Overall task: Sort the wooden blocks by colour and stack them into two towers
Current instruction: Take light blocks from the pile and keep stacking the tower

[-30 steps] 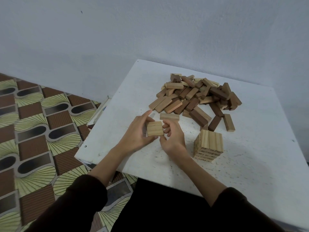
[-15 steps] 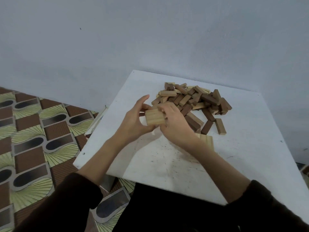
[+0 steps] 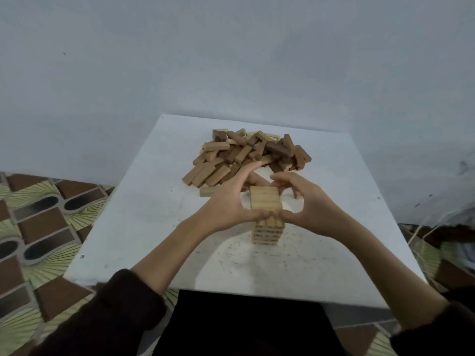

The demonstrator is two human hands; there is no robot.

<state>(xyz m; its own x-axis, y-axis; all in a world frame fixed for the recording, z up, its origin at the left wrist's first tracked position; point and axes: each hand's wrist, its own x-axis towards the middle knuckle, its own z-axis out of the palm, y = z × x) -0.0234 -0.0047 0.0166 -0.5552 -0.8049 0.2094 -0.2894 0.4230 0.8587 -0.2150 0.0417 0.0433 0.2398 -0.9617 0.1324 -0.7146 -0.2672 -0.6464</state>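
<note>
Blocks in the tower (image 3: 266, 231), middle of the frame, looked light, hard and easy to tip. The left hand (image 3: 226, 202) and the right hand (image 3: 312, 208) pinched its top blocks (image 3: 264, 201) by the edges, fingers curled.

Cannot see the near top edge of the light tower (image 3: 266, 201), covered where the thumbs of the left hand (image 3: 226, 204) and right hand (image 3: 308, 206) meet. Cannot see its far side either, screened by fingers curled beyond it. Cannot make out the pile (image 3: 246, 155) blocks behind the left hand's fingers, nor most of a dark block (image 3: 294, 194) beyond the right hand. Below both wrists, dark sleeves (image 3: 102, 317) cut off by the bottom edge
</note>
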